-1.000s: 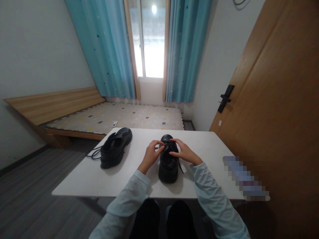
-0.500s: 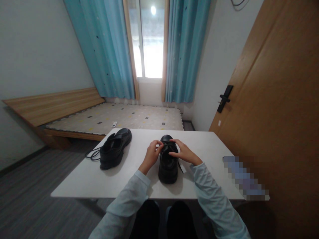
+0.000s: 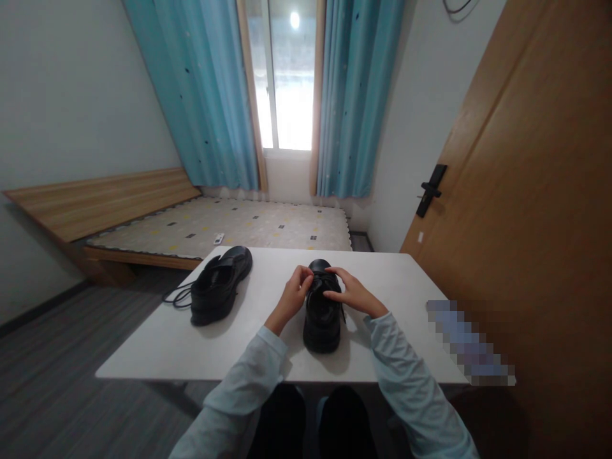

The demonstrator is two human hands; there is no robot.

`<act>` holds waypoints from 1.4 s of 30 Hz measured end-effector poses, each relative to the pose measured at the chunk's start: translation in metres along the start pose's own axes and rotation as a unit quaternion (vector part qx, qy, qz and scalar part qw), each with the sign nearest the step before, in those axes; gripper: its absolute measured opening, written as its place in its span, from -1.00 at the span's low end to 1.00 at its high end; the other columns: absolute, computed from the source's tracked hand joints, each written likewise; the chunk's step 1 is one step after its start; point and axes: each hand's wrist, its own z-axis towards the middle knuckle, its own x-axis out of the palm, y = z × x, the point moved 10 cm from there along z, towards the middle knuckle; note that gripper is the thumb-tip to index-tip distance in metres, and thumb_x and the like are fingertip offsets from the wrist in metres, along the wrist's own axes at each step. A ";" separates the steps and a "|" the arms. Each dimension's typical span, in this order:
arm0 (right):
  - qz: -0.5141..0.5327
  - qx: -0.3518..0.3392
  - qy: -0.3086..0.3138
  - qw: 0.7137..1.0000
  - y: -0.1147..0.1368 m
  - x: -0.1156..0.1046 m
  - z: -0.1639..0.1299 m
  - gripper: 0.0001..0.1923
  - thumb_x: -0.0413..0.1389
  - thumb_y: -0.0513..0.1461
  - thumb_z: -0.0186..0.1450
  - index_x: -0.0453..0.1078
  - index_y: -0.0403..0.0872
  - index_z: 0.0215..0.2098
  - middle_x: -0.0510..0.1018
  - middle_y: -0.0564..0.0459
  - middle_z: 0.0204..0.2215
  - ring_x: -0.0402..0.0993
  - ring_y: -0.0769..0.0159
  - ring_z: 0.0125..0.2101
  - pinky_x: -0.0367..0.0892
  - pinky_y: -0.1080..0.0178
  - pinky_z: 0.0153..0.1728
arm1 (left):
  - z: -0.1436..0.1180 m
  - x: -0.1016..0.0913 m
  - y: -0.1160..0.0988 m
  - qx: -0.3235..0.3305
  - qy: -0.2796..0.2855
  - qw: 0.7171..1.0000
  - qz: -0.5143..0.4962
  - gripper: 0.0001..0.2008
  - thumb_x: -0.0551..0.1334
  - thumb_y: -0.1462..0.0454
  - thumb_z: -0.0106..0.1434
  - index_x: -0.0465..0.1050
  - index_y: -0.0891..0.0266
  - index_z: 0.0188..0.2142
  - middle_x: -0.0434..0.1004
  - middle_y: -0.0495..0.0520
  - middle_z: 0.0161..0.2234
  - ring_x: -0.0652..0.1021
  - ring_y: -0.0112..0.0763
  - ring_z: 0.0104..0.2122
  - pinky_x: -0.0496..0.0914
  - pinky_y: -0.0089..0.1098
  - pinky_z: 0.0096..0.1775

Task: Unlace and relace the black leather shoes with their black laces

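A home bedroom: a low wooden bed [image 3: 143, 220] with patterned mattress, blue curtains [image 3: 210, 95] framing a window [image 3: 285, 83], and a wooden door [image 3: 526, 210].

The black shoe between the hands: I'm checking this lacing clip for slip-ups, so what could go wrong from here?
1. Both the left hand and right hand pinch the laces on the black shoe; nothing pins the shoe itself, so a hard tug may slide it on the smooth white table.
2. The other shoe has its lace hanging over the table's left edge; a snag could drag it off.
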 end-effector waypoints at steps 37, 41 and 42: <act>0.009 0.021 0.004 1.000 0.001 -0.001 -0.001 -0.40 0.23 -0.09 0.11 0.24 -0.05 0.08 0.37 -0.12 0.05 0.30 0.10 0.07 0.15 0.00 0.12 | -0.007 -0.029 -0.009 0.016 -0.114 0.990 0.085 -0.91 0.07 0.38 0.20 0.27 0.20 -0.30 0.45 0.01 -0.32 0.50 -0.41 -0.26 0.42 -0.33 -0.20; 0.006 0.025 0.005 1.000 0.003 -0.001 -0.001 -0.40 0.23 -0.10 0.10 0.25 -0.07 0.07 0.38 -0.12 0.04 0.31 0.10 0.07 0.16 0.01 0.11 | -0.007 -0.028 -0.005 -0.005 -0.104 0.995 0.000 -0.96 0.07 0.31 0.24 0.22 0.19 -0.28 0.49 0.00 -0.35 0.55 -0.40 -0.28 0.42 -0.33 -0.20; 0.006 0.026 0.006 1.000 0.003 -0.001 -0.001 -0.40 0.23 -0.10 0.11 0.24 -0.07 0.07 0.38 -0.13 0.04 0.30 0.10 0.07 0.16 0.01 0.11 | -0.007 -0.028 -0.006 -0.004 -0.104 0.994 -0.013 -0.95 0.08 0.29 0.25 0.21 0.19 -0.27 0.50 -0.01 -0.37 0.56 -0.39 -0.29 0.41 -0.33 -0.19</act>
